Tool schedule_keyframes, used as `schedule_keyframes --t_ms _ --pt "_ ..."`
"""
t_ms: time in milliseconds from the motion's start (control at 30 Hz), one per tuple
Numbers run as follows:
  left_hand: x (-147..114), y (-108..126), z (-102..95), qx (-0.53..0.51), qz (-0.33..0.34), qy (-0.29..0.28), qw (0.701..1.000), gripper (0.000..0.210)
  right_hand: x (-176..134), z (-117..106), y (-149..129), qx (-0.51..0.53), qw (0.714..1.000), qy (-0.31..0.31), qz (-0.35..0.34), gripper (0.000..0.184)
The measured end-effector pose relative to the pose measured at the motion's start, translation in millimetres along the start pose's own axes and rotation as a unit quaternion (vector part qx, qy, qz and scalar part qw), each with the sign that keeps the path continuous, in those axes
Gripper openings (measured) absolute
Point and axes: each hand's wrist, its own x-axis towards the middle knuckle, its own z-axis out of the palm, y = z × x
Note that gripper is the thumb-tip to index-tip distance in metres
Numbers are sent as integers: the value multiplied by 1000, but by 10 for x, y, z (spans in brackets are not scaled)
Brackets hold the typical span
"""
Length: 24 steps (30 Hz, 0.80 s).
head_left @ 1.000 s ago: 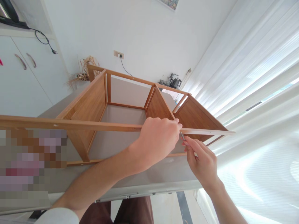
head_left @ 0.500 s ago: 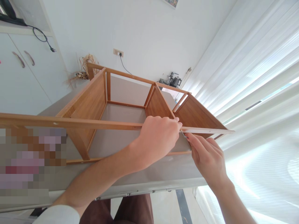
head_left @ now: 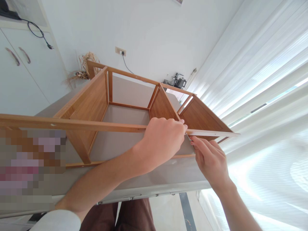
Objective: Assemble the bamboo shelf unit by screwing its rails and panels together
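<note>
A brown wooden shelf frame [head_left: 115,126] lies on its side on a grey-topped table, its slatless panels standing upright between long rails. My left hand [head_left: 165,141] is closed around the near rail, at the joint with the middle panel [head_left: 166,104]. Just right of it, my right hand [head_left: 210,158] pinches a thin silver hex key [head_left: 188,137] between thumb and fingers. The key's far end meets the underside of the rail beside my left fingertips. Its tip and the fastener there are hidden.
The grey table [head_left: 149,173] has a metal-fitted front edge. A white cabinet [head_left: 21,73] stands at left, dried stalks [head_left: 88,62] and a black kettle [head_left: 180,82] behind. Sheer curtains [head_left: 264,80] hang at right. A pixelated patch covers the lower left.
The view has shifted slightly, so the frame and cabinet sit a little further left and higher. My right hand has moved slightly left; both hands keep their grips.
</note>
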Motion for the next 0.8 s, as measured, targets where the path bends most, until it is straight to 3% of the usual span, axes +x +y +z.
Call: schedule_keyframes --t_ms 400,800 --pt "-7 -2 -2 -8 1 4 1000 26 38 -55 -15 18 999 -28 11 28" --pt "-5 -4 -4 -4 6 -1 1000 28 349 -397 223 -31 986 -125 -103 33"
